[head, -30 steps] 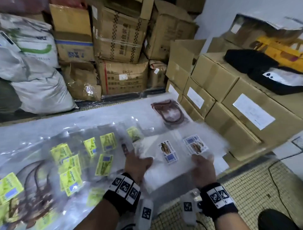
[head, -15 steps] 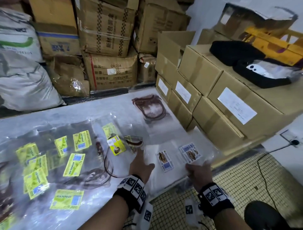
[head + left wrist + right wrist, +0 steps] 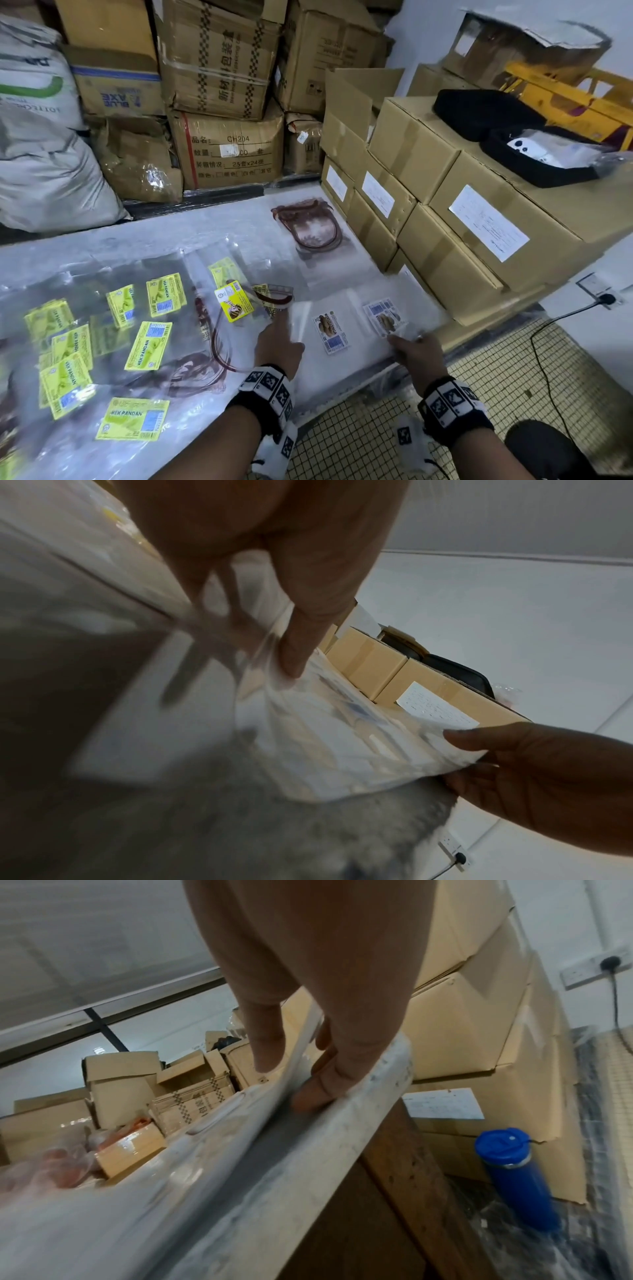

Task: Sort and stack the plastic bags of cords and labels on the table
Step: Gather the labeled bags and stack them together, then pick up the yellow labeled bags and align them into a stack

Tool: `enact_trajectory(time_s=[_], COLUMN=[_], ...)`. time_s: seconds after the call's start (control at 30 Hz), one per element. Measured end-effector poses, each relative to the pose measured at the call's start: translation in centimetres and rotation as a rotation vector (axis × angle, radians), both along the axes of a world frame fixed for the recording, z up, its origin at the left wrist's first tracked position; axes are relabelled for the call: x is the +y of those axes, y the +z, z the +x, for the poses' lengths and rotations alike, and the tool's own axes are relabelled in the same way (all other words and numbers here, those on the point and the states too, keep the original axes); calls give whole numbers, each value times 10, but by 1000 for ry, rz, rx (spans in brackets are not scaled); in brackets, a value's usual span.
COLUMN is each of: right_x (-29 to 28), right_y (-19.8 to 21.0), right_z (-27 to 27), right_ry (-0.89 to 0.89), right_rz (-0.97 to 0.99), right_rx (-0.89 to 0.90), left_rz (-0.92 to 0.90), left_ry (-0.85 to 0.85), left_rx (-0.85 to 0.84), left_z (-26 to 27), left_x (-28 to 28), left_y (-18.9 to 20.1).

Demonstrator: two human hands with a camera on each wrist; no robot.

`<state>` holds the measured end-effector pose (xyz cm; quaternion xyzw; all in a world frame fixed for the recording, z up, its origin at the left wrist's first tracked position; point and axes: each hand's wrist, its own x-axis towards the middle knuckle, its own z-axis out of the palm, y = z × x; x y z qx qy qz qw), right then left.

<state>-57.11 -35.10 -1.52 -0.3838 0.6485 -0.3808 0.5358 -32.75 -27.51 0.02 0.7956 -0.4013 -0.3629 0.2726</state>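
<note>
The right hand is pinching the near right edge of a stack of clear bags, thumb on top and fingers curled underneath, as the right wrist view shows. The left hand is lying on the stack's left edge with fingers extended and relaxed, one fingertip pressing the plastic down. The stack is sitting at the table's near right corner, just overhanging the near edge.

Judged from this, the step is squaring the stack. It would go best by tapping both side edges inward together while the left hand presses flat, since slick film will likely slide; pulling the overhang back from the edge would lessen the chance of a spill.

Two white labels on the stack are showing brown food pictures; their wording is too small to read. Toward the near left corner, yellow-green labels are reading "KEK PANDAN". Behind the far edge, a carton is reading "CH204".
</note>
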Motion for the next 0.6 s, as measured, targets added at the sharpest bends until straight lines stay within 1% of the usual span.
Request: enact_trajectory(time_s=[0.07, 0.13, 0.2, 0.23, 0.27, 0.3, 0.37, 0.43, 0.47, 0.5, 0.6], right_x=[-4, -9, -14, -16, -17, -18, -15, -8, -4, 0, 11], right_y=[1, 3, 6, 10, 13, 16, 20, 21, 18, 14, -1], right_z=[-12, -24, -33, -37, -39, -38, -29, -12, -3, 6, 33], right_ry=[-35, -82, -126, -135, -126, -96, 1, 150, 244, 351, 705], right_rz=[11, 39, 60, 59, 32, -12, -138, -258, -300, -323, -312], right_rx=[8, -23, -10, 60, 190, 357, 644, 865, 955, 1000, 971], left_rz=[-3, 9, 28, 40, 60, 84, 134, 115, 93, 88, 196], left_ry=[-6, -25, -41, -47, -49, -47, -41, -63, -108, -178, -388], left_rx=[-9, -40, -78, -97, -120, -162, -301, -405, -427, -439, -403], left_z=[1, 2, 2, 2, 2, 1, -3, -9, -12, -15, -21], left_x=[0, -2, -4, -6, -7, -8, -8, -7, -8, -8, -8], left_y=[-2, -3, -5, -5, -4, -3, 3, 10, 12, 13, 8])
